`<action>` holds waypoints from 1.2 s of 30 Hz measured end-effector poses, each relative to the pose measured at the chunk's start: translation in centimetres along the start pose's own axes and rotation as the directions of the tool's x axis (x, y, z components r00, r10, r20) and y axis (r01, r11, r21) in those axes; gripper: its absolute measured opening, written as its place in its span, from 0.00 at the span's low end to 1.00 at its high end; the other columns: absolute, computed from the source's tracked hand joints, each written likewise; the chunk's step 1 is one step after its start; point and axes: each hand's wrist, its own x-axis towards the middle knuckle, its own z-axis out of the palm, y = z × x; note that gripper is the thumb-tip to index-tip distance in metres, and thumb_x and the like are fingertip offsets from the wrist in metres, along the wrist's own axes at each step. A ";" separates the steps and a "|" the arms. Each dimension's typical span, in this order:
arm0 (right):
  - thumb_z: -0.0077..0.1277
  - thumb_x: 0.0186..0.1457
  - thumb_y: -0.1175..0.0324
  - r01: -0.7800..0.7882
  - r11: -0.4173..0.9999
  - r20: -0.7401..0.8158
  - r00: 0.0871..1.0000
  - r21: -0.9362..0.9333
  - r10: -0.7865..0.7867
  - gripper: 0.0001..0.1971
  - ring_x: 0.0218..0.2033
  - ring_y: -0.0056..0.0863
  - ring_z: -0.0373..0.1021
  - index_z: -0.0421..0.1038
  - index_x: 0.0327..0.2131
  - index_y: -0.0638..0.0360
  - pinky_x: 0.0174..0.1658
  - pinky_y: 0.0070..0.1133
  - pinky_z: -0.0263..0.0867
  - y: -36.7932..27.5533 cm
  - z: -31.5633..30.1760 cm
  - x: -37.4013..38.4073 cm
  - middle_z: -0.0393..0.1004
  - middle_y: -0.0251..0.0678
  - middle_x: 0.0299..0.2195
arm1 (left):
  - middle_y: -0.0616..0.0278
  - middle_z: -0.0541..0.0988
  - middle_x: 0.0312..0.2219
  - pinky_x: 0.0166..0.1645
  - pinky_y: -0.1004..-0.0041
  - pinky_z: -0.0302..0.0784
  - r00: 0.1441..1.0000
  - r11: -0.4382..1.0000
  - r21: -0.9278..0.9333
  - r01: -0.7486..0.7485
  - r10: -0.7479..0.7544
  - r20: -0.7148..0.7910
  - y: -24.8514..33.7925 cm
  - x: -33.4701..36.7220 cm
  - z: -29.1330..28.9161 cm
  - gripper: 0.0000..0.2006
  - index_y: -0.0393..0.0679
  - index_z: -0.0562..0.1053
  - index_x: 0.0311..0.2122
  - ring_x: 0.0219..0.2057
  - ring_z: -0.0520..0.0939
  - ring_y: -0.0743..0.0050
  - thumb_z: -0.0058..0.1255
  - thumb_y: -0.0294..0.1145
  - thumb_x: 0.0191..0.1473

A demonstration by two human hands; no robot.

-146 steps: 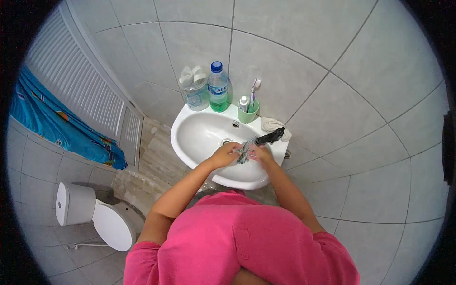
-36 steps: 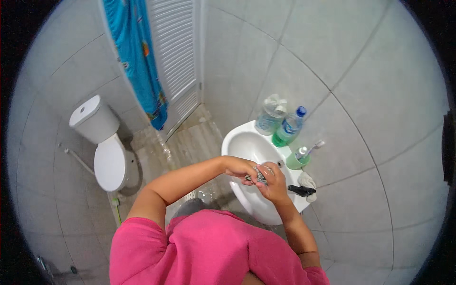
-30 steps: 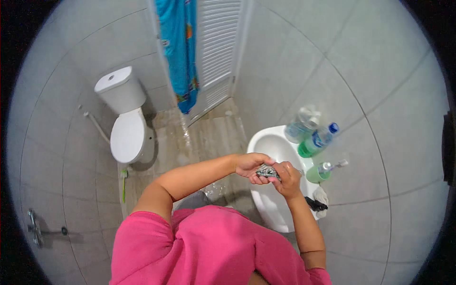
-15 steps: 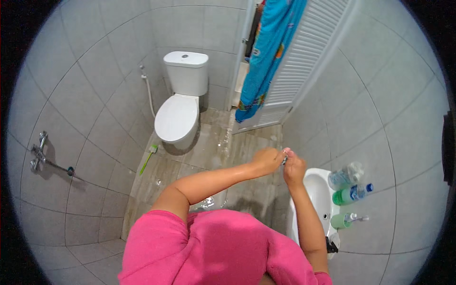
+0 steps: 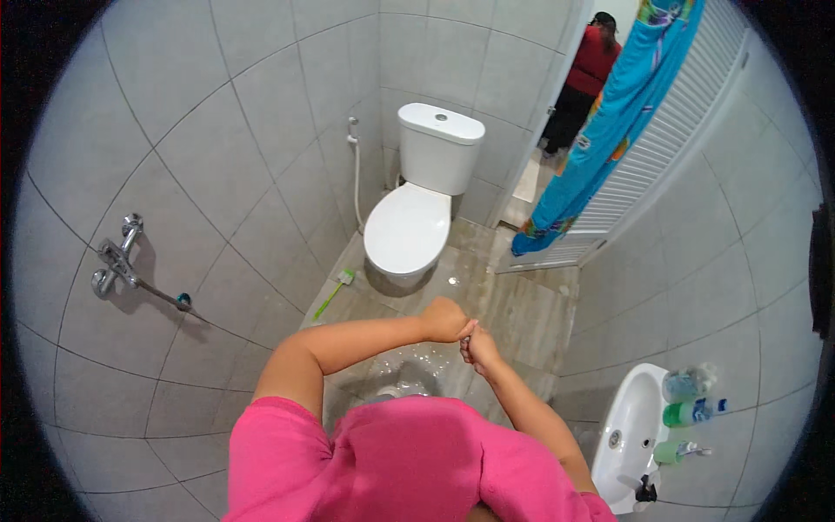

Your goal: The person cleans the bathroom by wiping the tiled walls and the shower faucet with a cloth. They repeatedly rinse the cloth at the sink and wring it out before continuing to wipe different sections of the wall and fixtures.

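Note:
My left hand point(image 5: 444, 319) is closed in a fist, its knuckles turned up, in front of my body. Against it presses my right hand point(image 5: 481, 351), fingers curled in. A small greyish, shiny bit shows where the two hands meet, too small to name; whatever lies inside the fingers is hidden. Below both hands is the wet tiled floor point(image 5: 509, 326), with foam and water on it near my body. My arms come out of a pink top point(image 5: 404, 461).
A white toilet point(image 5: 407, 230) with its lid down stands ahead, a green brush point(image 5: 330, 294) beside it. On the left wall is a tap point(image 5: 117, 261). At right hangs a sink point(image 5: 631, 435) with bottles point(image 5: 693, 411) and a cup point(image 5: 668, 451). Beyond the blue towel point(image 5: 600, 148) stands a person point(image 5: 591, 65).
My view has turned left, and my joined hands have moved away from the sink to over the floor. A person now shows in the doorway.

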 end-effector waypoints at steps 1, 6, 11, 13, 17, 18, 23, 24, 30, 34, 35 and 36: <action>0.25 0.56 0.53 -0.049 0.999 0.049 0.998 0.016 0.048 0.19 0.08 0.17 0.45 0.55 0.18 0.52 0.11 0.16 0.40 -0.7 1.7 0.3 0.50 0.24 0.10 | 0.49 0.70 0.11 0.21 0.58 0.65 1.000 1.000 0.009 -0.014 0.014 0.004 -1.1 -1.0 -1.3 0.25 0.41 0.70 0.10 0.15 0.71 0.47 0.32 0.46 0.49; 0.27 0.56 0.51 -0.251 0.967 0.370 0.903 0.036 0.220 0.18 0.10 0.16 0.44 0.56 0.21 0.52 0.12 0.15 0.38 -1.8 8.2 4.3 0.49 0.23 0.12 | 0.51 0.71 0.12 0.22 0.59 0.66 0.998 0.993 0.120 0.009 -0.001 -0.061 -6.7 -6.2 -4.7 0.24 0.43 0.71 0.11 0.16 0.72 0.50 0.34 0.47 0.49; 0.31 0.55 0.50 -0.054 0.998 0.509 0.860 0.038 0.027 0.16 0.12 0.14 0.48 0.62 0.27 0.49 0.15 0.12 0.42 -3.2 13.4 5.5 0.55 0.24 0.16 | 0.55 0.73 0.16 0.24 0.60 0.66 0.947 0.969 0.003 0.249 -0.243 -0.210 -9.2 -10.8 -7.8 0.19 0.43 0.70 0.16 0.20 0.73 0.54 0.39 0.47 0.47; 0.39 0.54 0.56 -0.101 0.964 0.546 0.837 0.245 -0.051 0.10 0.17 0.16 0.58 0.61 0.32 0.50 0.19 0.14 0.55 -3.5 14.1 5.7 0.61 0.27 0.22 | 0.55 0.73 0.18 0.25 0.65 0.66 0.854 0.893 -0.198 0.404 -0.445 -0.270 -9.5 -12.5 -8.5 0.16 0.41 0.69 0.20 0.21 0.73 0.58 0.40 0.44 0.49; 0.45 0.51 0.66 -0.163 0.842 0.557 0.810 0.515 -0.184 0.11 0.30 0.20 0.65 0.59 0.38 0.51 0.32 0.21 0.65 -3.8 15.1 7.2 0.66 0.28 0.29 | 0.63 0.72 0.21 0.24 0.75 0.64 0.654 0.526 -0.793 0.306 -0.722 -0.227 -9.7 -15.4 -6.5 0.10 0.42 0.67 0.28 0.21 0.71 0.74 0.40 0.38 0.51; 0.45 0.51 0.66 -0.133 0.870 0.524 0.837 0.474 -0.158 0.11 0.30 0.20 0.65 0.59 0.39 0.51 0.33 0.21 0.64 -4.9 15.9 6.5 0.66 0.28 0.29 | 0.66 0.71 0.23 0.24 0.78 0.64 0.628 0.366 -0.909 0.199 -0.760 -0.169 -9.9 -15.9 -6.1 0.09 0.42 0.66 0.31 0.22 0.70 0.79 0.40 0.36 0.52; 0.47 0.50 0.64 0.226 0.974 0.494 0.847 0.002 -0.197 0.12 0.30 0.14 0.61 0.61 0.38 0.52 0.32 0.16 0.59 -6.7 18.3 7.0 0.64 0.25 0.28 | 0.69 0.67 0.31 0.28 0.81 0.65 0.601 0.334 -0.925 0.180 -0.782 -0.165 -9.8 -14.8 -8.2 0.11 0.42 0.63 0.38 0.29 0.67 0.84 0.43 0.35 0.51; 0.46 0.51 0.66 0.334 0.940 0.496 0.830 -0.076 -0.255 0.09 0.31 0.12 0.61 0.61 0.34 0.56 0.31 0.14 0.60 -7.6 18.3 7.1 0.65 0.24 0.31 | 0.69 0.67 0.32 0.30 0.81 0.65 0.598 0.392 -0.903 0.175 -0.771 -0.219 -10.2 -14.6 -8.0 0.12 0.42 0.63 0.39 0.30 0.68 0.83 0.43 0.35 0.50; 0.51 0.46 0.71 0.677 0.706 0.629 0.646 -0.210 -0.432 0.07 0.21 0.08 0.55 0.63 0.29 0.57 0.23 0.11 0.53 -11.6 18.2 12.3 0.60 0.19 0.19 | 0.68 0.68 0.31 0.37 0.80 0.63 0.576 0.531 -0.775 0.342 -0.770 -0.274 -12.4 -11.4 -11.3 0.11 0.42 0.64 0.38 0.31 0.68 0.82 0.45 0.32 0.49; 0.49 0.46 0.72 0.568 0.813 0.738 0.601 -0.126 -0.306 0.05 0.26 0.10 0.57 0.63 0.28 0.57 0.30 0.12 0.54 -17.3 17.9 14.0 0.62 0.22 0.23 | 0.69 0.69 0.27 0.33 0.82 0.63 0.541 0.277 -0.961 0.024 -0.812 -0.220 -15.3 -7.8 -12.6 0.07 0.41 0.64 0.35 0.29 0.69 0.85 0.44 0.28 0.49; 0.48 0.46 0.72 0.526 0.846 0.761 0.582 -0.084 -0.287 0.05 0.27 0.11 0.58 0.63 0.28 0.57 0.31 0.12 0.55 -18.8 17.5 14.6 0.62 0.23 0.24 | 0.69 0.70 0.27 0.33 0.82 0.63 0.499 0.287 -0.958 -0.011 -0.829 -0.254 -16.4 -7.1 -12.6 0.07 0.41 0.64 0.35 0.29 0.69 0.85 0.43 0.28 0.50; 0.47 0.47 0.71 0.480 0.863 0.770 0.606 -0.155 -0.199 0.04 0.29 0.14 0.59 0.63 0.27 0.57 0.34 0.13 0.56 -19.9 16.7 15.8 0.63 0.25 0.26 | 0.69 0.70 0.27 0.33 0.83 0.63 0.453 0.298 -0.953 -0.045 -0.844 -0.286 -17.7 -6.7 -12.5 0.06 0.41 0.64 0.35 0.29 0.69 0.85 0.43 0.27 0.50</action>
